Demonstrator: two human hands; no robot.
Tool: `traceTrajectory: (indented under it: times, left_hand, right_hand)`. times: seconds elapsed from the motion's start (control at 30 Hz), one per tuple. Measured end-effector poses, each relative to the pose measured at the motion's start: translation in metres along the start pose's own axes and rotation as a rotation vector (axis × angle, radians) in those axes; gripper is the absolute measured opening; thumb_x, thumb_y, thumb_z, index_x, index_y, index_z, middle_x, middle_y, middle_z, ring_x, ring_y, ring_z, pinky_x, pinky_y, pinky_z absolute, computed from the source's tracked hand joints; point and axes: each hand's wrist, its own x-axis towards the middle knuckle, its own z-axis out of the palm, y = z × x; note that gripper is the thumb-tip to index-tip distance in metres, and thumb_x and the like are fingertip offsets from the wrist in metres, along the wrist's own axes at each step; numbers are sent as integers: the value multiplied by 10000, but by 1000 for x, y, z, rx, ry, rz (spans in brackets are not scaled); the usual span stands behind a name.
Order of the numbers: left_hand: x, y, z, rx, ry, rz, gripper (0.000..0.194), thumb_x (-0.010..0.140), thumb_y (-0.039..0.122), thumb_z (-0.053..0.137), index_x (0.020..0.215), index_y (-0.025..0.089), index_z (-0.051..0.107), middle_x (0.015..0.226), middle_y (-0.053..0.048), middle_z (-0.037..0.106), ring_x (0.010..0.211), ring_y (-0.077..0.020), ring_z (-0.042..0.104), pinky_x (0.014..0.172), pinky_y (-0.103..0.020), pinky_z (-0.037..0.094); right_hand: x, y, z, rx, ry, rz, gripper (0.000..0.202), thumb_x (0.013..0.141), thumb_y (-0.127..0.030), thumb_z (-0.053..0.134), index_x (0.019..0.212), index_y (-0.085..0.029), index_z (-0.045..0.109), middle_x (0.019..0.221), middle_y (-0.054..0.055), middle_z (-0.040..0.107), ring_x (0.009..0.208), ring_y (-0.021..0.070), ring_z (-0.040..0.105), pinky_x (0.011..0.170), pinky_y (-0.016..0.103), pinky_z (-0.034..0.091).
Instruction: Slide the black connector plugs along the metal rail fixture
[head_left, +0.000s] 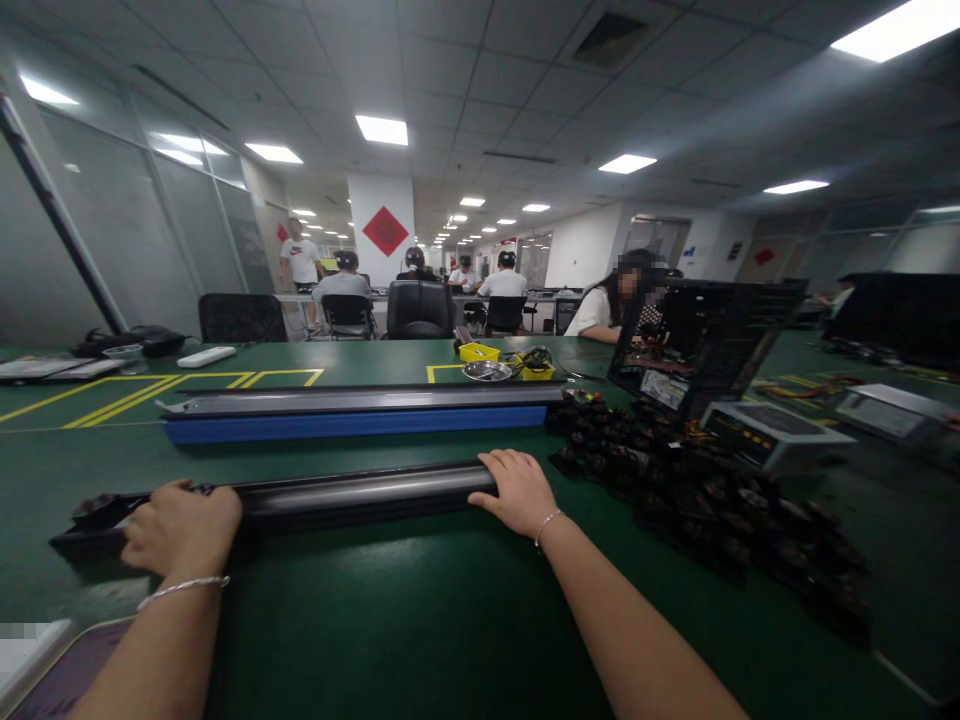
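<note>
A long black roller unit (360, 490), with a shiny dark-grey cylinder along its top, lies across the green table in front of me. My left hand (184, 528) is closed over it near its left end, fingers wrapped down the far side. At the right end, my right hand (517, 490) grips it with the thumb on the near side and fingers over the top. Just beyond lies a second long strip (360, 400) with a silver-grey face, parallel to the first, and a long blue piece (352, 428) runs along its near side.
Many small black parts (675, 470) lie heaped at the right. Behind them are an open computer case (697, 340) and a power supply (772, 435). Farther back sit a metal dish (487, 371) and a yellow bin (478, 352). A person (600, 305) leans at the table's far side.
</note>
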Motion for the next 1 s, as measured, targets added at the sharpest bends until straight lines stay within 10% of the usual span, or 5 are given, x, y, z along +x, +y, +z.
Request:
traceTrajectory:
  times: [1.0]
  left_hand:
    - [-6, 3, 12, 116, -74, 223, 527, 698, 523, 368, 1064, 196, 562, 1083, -158, 593, 1040, -332, 525, 951, -520, 241]
  right_hand:
    - [-1, -1, -1, -42, -19, 13, 652, 789, -641, 396, 1274, -208, 443, 1263, 96, 496, 1157, 251, 398, 965, 381, 245]
